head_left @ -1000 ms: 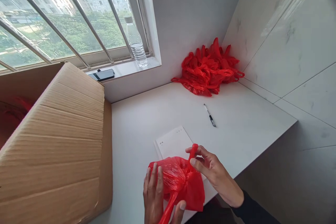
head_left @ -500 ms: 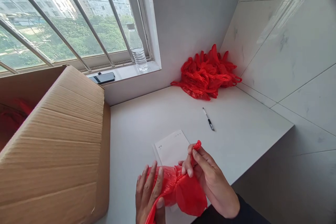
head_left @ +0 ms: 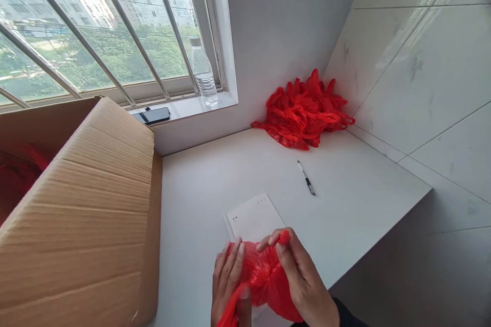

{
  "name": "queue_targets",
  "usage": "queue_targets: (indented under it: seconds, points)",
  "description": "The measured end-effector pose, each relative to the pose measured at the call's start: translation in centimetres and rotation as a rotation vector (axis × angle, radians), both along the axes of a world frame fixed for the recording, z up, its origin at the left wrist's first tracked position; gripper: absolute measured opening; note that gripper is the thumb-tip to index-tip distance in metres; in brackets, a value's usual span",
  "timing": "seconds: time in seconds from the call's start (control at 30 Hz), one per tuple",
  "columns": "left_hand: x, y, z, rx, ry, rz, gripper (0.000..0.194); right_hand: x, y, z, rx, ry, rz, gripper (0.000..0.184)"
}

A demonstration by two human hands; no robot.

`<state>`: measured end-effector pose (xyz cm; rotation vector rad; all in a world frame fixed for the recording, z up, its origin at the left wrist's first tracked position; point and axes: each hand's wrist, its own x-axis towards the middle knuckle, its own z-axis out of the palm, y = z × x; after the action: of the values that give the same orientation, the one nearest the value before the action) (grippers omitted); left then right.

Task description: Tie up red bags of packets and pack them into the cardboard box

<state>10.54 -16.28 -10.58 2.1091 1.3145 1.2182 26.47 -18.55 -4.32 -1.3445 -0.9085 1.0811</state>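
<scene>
Low in the head view, a red plastic bag (head_left: 259, 271) is stretched between both hands, gathered and wrinkled at its middle. My left hand (head_left: 229, 281) holds its left part, with a strip of red plastic running between thumb and fingers. My right hand (head_left: 303, 276) pinches a twisted end of the bag between thumb and forefinger, and a small red tip sticks out above. Whether anything lies inside the bag cannot be seen. Just beyond the hands lies a white sheet of paper (head_left: 253, 214) with a few small handwritten marks, partly covered by the bag.
A large cardboard box (head_left: 88, 214) with red plastic inside stands at the left of the white table (head_left: 195, 179). A heap of red plastic bags (head_left: 305, 110) lies against the wall. There is a pen (head_left: 307, 179) on the table; a water bottle (head_left: 205, 76) and phone (head_left: 155, 115) are on the windowsill.
My left hand has shifted right, closer to my right hand. My right hand has dropped slightly and its fingers have closed more around the bag's twisted end.
</scene>
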Motion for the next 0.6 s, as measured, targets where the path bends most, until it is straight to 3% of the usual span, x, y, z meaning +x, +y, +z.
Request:
queue_targets:
  seconds: [0.17, 0.33, 0.43, 0.6]
  points:
    - [0.5, 0.9, -3.3, 0.103, 0.107, -0.067, 0.051, -1.3, -0.6, -3.1, 0.038, -0.250, 0.004, 0.042]
    - [0.2, 1.1, -5.9, 0.137, 0.210, -0.050, 0.056, -1.2, -0.7, -6.8, 0.077, -0.443, 0.029, 0.039]
    - [-0.4, 1.0, -6.9, 0.080, 0.274, -0.046, 0.060, -0.8, -0.6, -8.1, 0.167, -0.595, 0.099, 0.045]
    - [-0.8, 0.8, -7.5, 0.080, 0.327, -0.104, 0.062, -0.4, -0.2, -8.7, 0.283, -0.797, 0.202, 0.058]
